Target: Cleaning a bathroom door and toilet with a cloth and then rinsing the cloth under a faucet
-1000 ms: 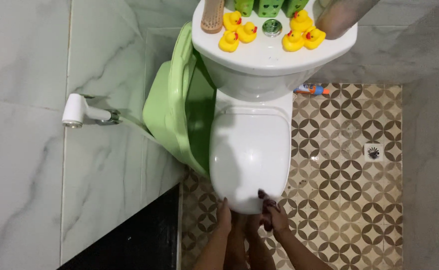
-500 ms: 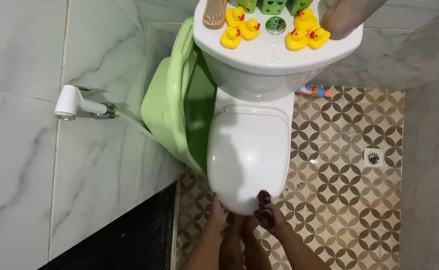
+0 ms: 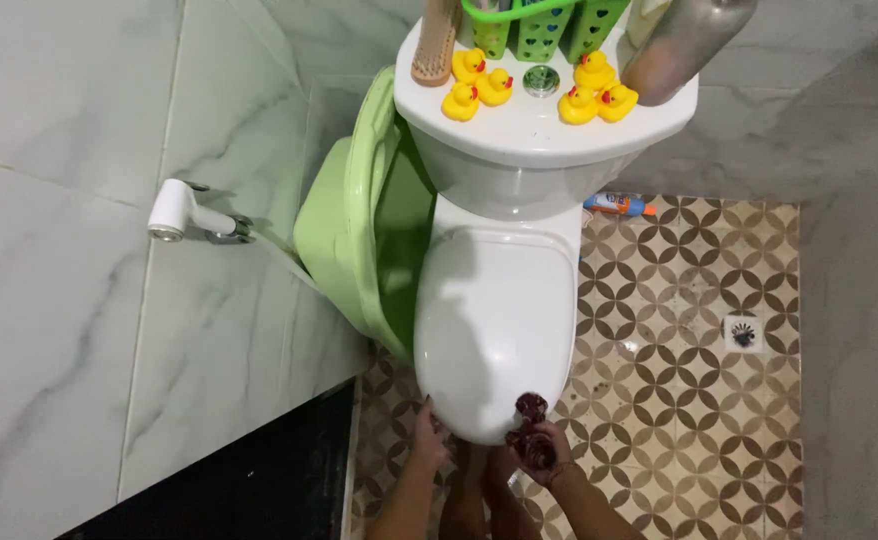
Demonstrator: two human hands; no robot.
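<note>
A white toilet with its lid (image 3: 494, 310) down fills the middle of the view. My left hand (image 3: 427, 438) rests against the front left edge of the lid, fingers apart and holding nothing. My right hand (image 3: 551, 458) is at the front right edge, closed on a dark red scrubbing cloth (image 3: 531, 420) that presses against the lid's rim. My legs show between my forearms, below the toilet's front.
The tank top (image 3: 549, 135) carries several yellow rubber ducks (image 3: 479, 82), a green basket (image 3: 539, 25), a brush (image 3: 434, 45) and a grey bottle (image 3: 679, 40). A green plastic tub (image 3: 359, 230) leans left of the toilet. A bidet sprayer (image 3: 184, 212) hangs on the marble wall. A small bottle (image 3: 616, 205) and a drain (image 3: 742, 333) are on the patterned floor.
My right hand has slid slightly left along the lid's front rim, with the cloth now clearly bunched in it. My left hand has moved a little left. The view has tilted slightly.
</note>
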